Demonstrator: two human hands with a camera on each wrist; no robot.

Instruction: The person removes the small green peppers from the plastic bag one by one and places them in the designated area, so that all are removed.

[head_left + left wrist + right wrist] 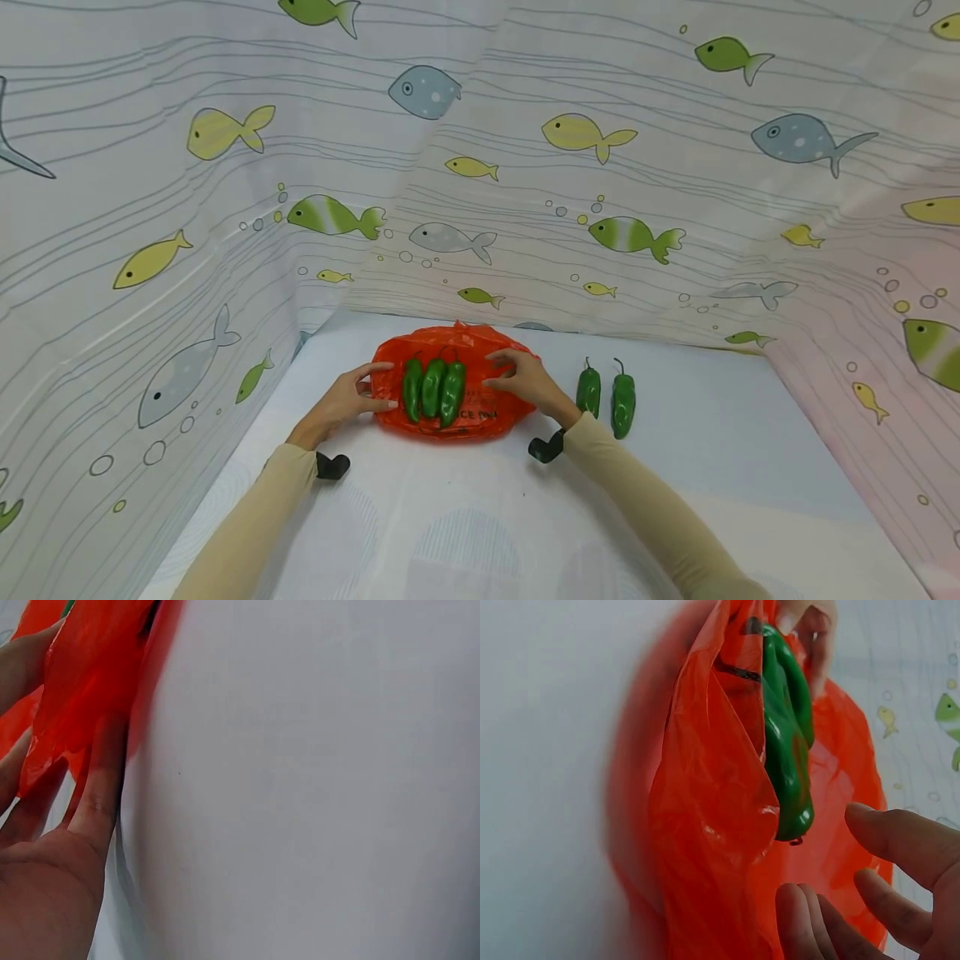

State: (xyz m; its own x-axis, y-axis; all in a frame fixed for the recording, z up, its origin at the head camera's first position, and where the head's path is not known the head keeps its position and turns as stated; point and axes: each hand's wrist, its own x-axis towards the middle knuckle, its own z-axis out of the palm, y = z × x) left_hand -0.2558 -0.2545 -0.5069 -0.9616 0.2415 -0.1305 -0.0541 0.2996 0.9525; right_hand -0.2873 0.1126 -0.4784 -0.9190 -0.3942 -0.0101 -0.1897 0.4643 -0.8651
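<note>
Three glossy green peppers lie side by side on the red plastic bag, stems pointing away. From the right wrist view, a fold of the bag rises beside the green peppers and partly covers them. My left hand is at the bag's left edge, thumb and fingers apart. In the left wrist view its fingers touch the red plastic, one tip covered by it. Over the bag's right side is my right hand, its spread fingers holding nothing.
Two more green peppers lie on the white-covered table right of the bag, one partly behind the right wrist. Fish-patterned curtains enclose the table at the back and sides. Black wrist devices stick out below both wrists.
</note>
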